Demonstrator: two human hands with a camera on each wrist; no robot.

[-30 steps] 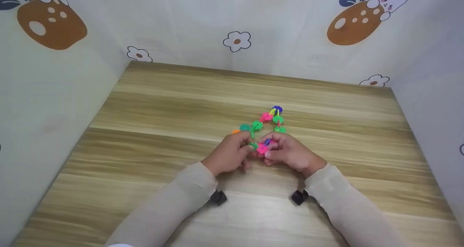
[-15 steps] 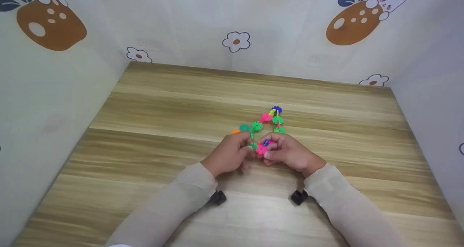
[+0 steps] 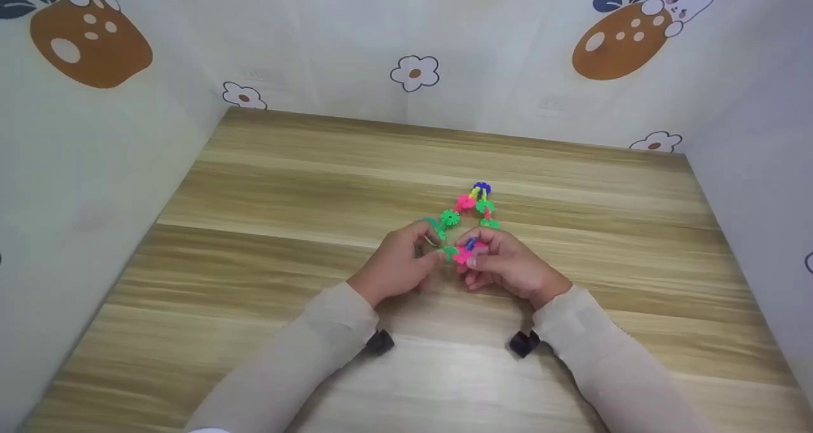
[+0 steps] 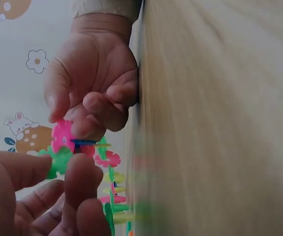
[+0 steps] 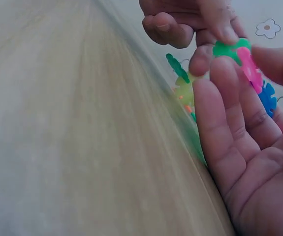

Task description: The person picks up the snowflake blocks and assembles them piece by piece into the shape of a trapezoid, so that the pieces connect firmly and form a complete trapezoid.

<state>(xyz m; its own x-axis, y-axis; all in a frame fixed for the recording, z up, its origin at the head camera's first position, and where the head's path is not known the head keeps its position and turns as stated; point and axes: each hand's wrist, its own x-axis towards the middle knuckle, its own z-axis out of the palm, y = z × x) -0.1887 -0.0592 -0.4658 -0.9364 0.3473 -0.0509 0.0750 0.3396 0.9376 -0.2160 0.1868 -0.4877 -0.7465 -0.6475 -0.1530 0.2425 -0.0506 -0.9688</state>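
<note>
Between thumb and fingers, my left hand [image 3: 399, 263] pinches a green notched interlocking disc [image 4: 60, 162]. My right hand [image 3: 517, 268] pinches a pink notched disc [image 4: 61, 133] that meets the green one edge to edge; how deep their slots sit is hidden. A blue disc [image 5: 268, 98] stands crosswise against the pink one. Beyond the hands, a chain of joined discs bends to a peak at a dark blue disc [image 3: 482, 188]. Its left side has a pink disc [image 3: 465, 202] and a green disc [image 3: 450, 218]; another green disc [image 3: 484, 206] is on its right. Fingers cover parts of the chain.
The wood-grain table [image 3: 286, 185] lies under both hands. Patterned walls [image 3: 330, 39] stand behind it and at its sides. A black wrist-worn device [image 3: 381, 343] shows under the left sleeve, and a similar black device [image 3: 524, 343] under the right.
The left hand has shifted slightly up and its thumb and forefinger stand farther apart. The chain's peak has moved a little up and left. The orange piece beside the left hand is now hidden.
</note>
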